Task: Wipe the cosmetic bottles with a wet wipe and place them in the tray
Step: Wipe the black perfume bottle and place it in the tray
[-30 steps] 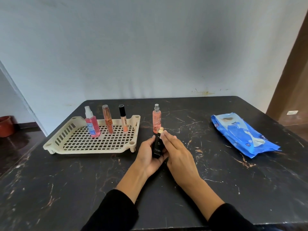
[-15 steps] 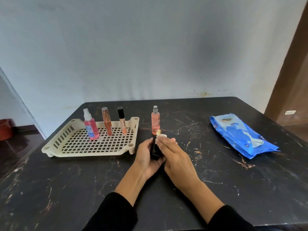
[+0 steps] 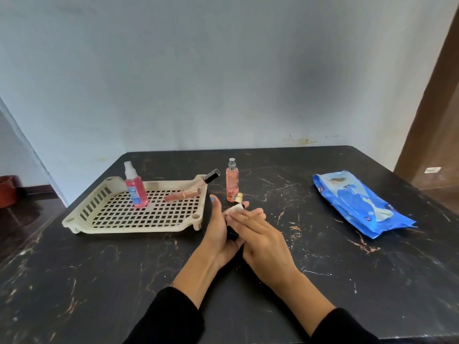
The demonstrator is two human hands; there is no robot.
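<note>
My left hand (image 3: 218, 232) grips a small black bottle with a gold cap (image 3: 239, 197) near the table's middle. My right hand (image 3: 263, 242) presses a white wet wipe (image 3: 236, 209) against that bottle. The cream tray (image 3: 104, 219) sits to the left. In it a pink spray bottle (image 3: 136, 192) stands upright, a copper tube (image 3: 182, 194) lies flat, and a black-capped tube (image 3: 210, 177) leans over the tray's right rim. A peach spray bottle (image 3: 232, 181) stands on the table just beyond my hands.
A blue wet-wipe pack (image 3: 360, 204) lies on the right side of the black marble table (image 3: 99, 281). A wall rises behind the table, and a brown door frame stands at the far right.
The copper tube and the black-capped tube, upright in the tray before, have tipped over. My hands keep rubbing the black bottle with the wipe.
</note>
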